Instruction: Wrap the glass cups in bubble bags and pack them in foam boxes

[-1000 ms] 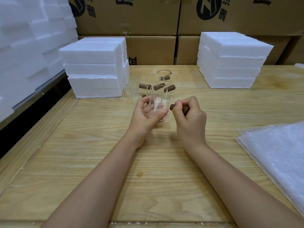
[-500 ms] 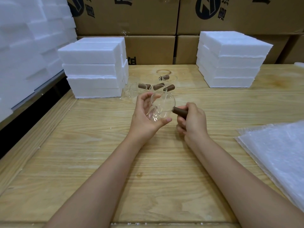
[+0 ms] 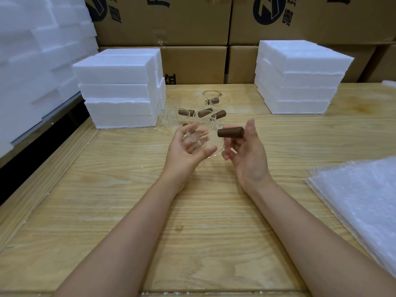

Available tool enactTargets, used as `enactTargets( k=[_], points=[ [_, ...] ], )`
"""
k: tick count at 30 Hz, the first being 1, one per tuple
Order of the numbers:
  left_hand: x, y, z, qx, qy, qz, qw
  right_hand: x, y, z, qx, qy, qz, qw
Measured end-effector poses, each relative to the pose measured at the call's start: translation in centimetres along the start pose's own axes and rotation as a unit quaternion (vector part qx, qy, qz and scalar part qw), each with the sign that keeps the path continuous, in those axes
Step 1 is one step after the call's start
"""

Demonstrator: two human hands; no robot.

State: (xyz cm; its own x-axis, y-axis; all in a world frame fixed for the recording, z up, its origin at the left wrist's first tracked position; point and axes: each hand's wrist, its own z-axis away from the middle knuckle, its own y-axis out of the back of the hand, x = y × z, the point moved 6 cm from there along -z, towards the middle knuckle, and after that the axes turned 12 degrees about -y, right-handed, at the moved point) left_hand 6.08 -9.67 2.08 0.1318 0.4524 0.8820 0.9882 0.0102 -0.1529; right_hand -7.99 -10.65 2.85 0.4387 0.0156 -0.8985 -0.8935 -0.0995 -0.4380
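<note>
My glass cup (image 3: 212,139) is clear with a dark brown handle (image 3: 230,132); foam boxes (image 3: 120,91) white, table (image 3: 192,211) pale grained wood.

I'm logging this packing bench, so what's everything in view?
Held cup: one, clear with brown handle, above mid-table.
Other cups: at least four, clear with brown handles, on the table behind it.
Left foam stack: one, white, back left.
Right foam stack: one, white, back right.
Foam pile: one, white, far left.
Cartons: several, brown, behind the table.
Bubble bags: one pile, clear, right edge.
Table: one, light wood.
Left hand: cradles the cup's bowl.
Right hand: holds its handle.
</note>
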Motion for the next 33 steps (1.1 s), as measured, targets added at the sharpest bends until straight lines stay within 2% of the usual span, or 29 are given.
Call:
enactTargets(
  k=[3,7,11,15,18,24,33],
  points=[
    [-0.2,0.0,0.0,-0.003,0.016,-0.004,1.0,-0.9,-0.2,0.7,0.033,0.103,0.129,0.986],
    [-0.2,-0.1,0.0,-0.015,0.011,-0.036,0.999,-1.0,0.2,1.0,0.103,0.138,0.154,0.973],
    [0.1,-0.2,0.0,-0.023,0.0,-0.052,0.998,-0.7,0.6,0.5,0.116,0.097,0.098,0.984],
    [0.0,-0.5,0.1,-0.036,-0.009,-0.085,0.996,0.4,0.5,-0.1,0.047,0.019,-0.015,0.999],
    [0.1,-0.6,0.3,-0.035,-0.025,-0.128,0.991,1.1,0.3,-0.3,0.001,-0.045,-0.088,0.995],
    [0.0,-0.3,0.2,-0.017,-0.052,-0.174,0.983,1.4,0.7,-0.5,0.027,-0.074,-0.112,0.991],
    [1.1,-0.7,0.4,-0.04,-0.124,-0.219,0.967,2.2,1.0,-1.1,0.071,-0.119,-0.118,0.983]
  ],
)
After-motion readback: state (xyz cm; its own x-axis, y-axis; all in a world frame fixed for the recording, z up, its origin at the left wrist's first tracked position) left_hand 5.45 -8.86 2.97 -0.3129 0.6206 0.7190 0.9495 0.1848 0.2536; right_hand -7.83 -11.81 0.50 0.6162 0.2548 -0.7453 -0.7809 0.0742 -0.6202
